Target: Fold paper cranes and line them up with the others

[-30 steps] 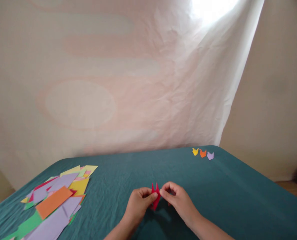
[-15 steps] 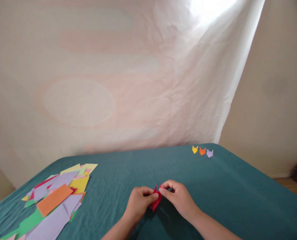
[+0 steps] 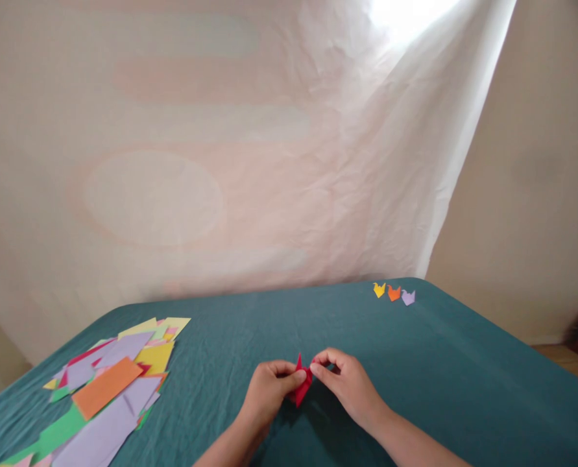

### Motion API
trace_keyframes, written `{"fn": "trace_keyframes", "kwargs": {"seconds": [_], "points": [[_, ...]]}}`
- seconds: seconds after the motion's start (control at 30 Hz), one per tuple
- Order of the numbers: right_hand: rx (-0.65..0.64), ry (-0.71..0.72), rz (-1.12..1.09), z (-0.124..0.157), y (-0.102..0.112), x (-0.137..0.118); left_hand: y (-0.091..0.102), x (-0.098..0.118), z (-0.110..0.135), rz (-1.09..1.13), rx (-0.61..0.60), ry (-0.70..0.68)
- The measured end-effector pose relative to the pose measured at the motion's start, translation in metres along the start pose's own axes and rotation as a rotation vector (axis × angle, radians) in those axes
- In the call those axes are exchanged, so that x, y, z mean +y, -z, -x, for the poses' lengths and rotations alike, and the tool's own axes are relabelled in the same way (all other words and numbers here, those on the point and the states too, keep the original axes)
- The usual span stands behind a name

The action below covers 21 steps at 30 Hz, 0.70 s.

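A small folded red paper piece (image 3: 300, 385) is held just above the teal tablecloth (image 3: 444, 376), near the front middle. My left hand (image 3: 269, 390) pinches its left side with thumb and fingers closed. My right hand (image 3: 344, 383) pinches one of its upper points, bending it down to the right. One red tip still sticks up between the two hands.
A loose heap of coloured paper sheets (image 3: 104, 389) lies at the left of the table. Three small folded paper figures, yellow (image 3: 379, 289), orange (image 3: 394, 293) and lilac (image 3: 408, 297), stand in a row at the far right edge. A wrinkled white sheet hangs behind.
The red piece showed two upright points a second ago. My right hand has since folded the right point downward, and both hands sit slightly lower in view.
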State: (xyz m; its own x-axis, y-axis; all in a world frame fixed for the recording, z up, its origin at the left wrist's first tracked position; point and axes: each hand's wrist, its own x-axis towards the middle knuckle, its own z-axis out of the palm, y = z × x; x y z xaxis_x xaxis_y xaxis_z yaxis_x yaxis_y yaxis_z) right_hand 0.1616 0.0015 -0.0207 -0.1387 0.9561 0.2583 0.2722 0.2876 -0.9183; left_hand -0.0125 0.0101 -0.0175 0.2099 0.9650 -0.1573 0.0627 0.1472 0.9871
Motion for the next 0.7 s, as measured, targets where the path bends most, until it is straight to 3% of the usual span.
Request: {"fn": "trace_keyframes", "kwargs": {"seconds": [0.27, 0.7], "points": [[-0.006, -0.015, -0.006, 0.0008, -0.0008, -0.0004, 0.0013, -0.0001, -0.0010, -0.014, 0.004, -0.017], [-0.067, -0.052, -0.006, 0.0039, -0.0066, -0.0048, -0.0045, 0.0027, 0.0015, -0.175, 0.110, -0.146]]}}
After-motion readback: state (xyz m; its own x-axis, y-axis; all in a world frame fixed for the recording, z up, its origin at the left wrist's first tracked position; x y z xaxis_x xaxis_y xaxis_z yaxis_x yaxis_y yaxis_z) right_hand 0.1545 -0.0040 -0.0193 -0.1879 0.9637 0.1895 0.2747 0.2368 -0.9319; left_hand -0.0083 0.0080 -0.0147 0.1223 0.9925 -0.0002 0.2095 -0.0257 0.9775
